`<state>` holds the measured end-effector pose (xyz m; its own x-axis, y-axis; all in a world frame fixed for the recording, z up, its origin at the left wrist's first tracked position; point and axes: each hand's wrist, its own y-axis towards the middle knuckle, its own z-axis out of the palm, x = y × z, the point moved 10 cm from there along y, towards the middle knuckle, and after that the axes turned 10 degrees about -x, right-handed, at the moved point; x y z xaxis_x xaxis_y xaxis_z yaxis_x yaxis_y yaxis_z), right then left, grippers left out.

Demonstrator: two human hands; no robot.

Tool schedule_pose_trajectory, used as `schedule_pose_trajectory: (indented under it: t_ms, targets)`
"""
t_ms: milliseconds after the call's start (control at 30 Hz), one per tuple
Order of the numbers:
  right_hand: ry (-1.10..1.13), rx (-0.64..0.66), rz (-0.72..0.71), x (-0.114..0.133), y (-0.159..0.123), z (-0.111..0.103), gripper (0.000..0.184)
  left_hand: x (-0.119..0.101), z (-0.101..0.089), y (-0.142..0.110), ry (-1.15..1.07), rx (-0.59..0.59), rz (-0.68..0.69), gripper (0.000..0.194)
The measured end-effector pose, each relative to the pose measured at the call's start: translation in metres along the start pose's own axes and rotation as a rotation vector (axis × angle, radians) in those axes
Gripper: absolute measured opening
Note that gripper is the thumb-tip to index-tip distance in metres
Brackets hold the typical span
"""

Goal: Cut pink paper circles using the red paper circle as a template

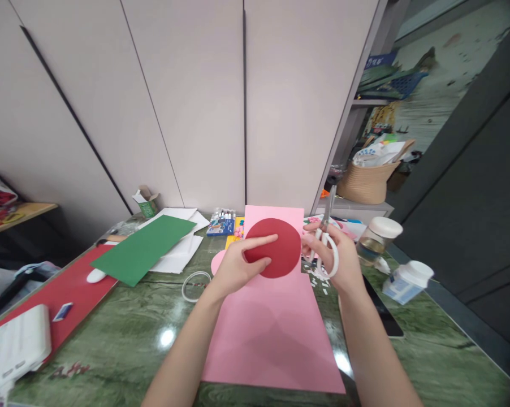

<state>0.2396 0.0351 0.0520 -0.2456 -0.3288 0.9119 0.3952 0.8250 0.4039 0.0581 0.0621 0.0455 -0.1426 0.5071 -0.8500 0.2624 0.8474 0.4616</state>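
My left hand (pixel 242 263) grips a red paper circle (pixel 282 251) at its left side, thumb and forefinger lying across its face. In my right hand (pixel 337 254) is a pair of scissors (pixel 329 212), white handles around the fingers and blades pointing up. The right fingertips are close to the circle's right edge; whether they touch it I cannot tell. Pink paper (pixel 272 345) lies beneath and shows again behind the circle; whether that is one sheet is hidden. A pink rounded piece (pixel 217 261) shows beside my left wrist.
Green paper (pixel 147 249) overlaps white sheets (pixel 181 257) on the left, near a long red sheet (pixel 81 282) bearing a white device (pixel 20 345). A white ring (pixel 185 288) is left of the pink paper. On the right stand a jar (pixel 377 240), a white bottle (pixel 407 282) and a dark tablet (pixel 384 311).
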Motion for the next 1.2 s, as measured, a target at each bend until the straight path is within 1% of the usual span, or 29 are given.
schedule_pose_trajectory:
  t_ms: [67, 100, 167, 267, 333, 433, 600, 733, 1000, 1200]
  targets:
    - [-0.042, 0.036, -0.018, 0.003, -0.001, -0.004, 0.024, 0.0, -0.01, 0.001, 0.013, -0.068, 0.008, 0.042]
    - [-0.073, 0.079, -0.028, 0.005, -0.003, -0.004, 0.024, 0.0, -0.014, 0.002, 0.018, -0.1, 0.015, 0.042]
    - [-0.124, 0.215, -0.029, 0.006, -0.009, 0.001, 0.025, -0.001, -0.023, 0.002, 0.019, -0.156, 0.034, 0.042]
    - [-0.163, 0.429, 0.014, 0.005, -0.023, 0.013, 0.026, -0.001, -0.032, 0.002, -0.008, -0.218, 0.053, 0.044]
    - [-0.184, 0.499, 0.03, 0.005, -0.028, 0.017, 0.026, 0.0, -0.036, 0.002, -0.035, -0.251, 0.049, 0.044]
    - [-0.207, 0.556, 0.018, 0.006, -0.031, 0.021, 0.028, 0.003, -0.038, 0.002, -0.089, -0.28, 0.023, 0.046]
    - [-0.192, 0.599, 0.038, 0.004, -0.033, 0.028, 0.03, 0.004, -0.041, 0.001, -0.152, -0.308, 0.007, 0.048]
    - [-0.179, 0.607, 0.04, 0.005, -0.035, 0.031, 0.028, 0.004, -0.039, 0.001, -0.149, -0.29, 0.004, 0.048]
    - [-0.185, 0.581, 0.056, 0.004, -0.033, 0.021, 0.029, 0.003, -0.038, 0.001, -0.118, -0.287, 0.017, 0.047]
    - [-0.198, 0.602, 0.047, 0.004, -0.034, 0.023, 0.029, 0.004, -0.036, 0.002, -0.094, -0.283, 0.019, 0.048]
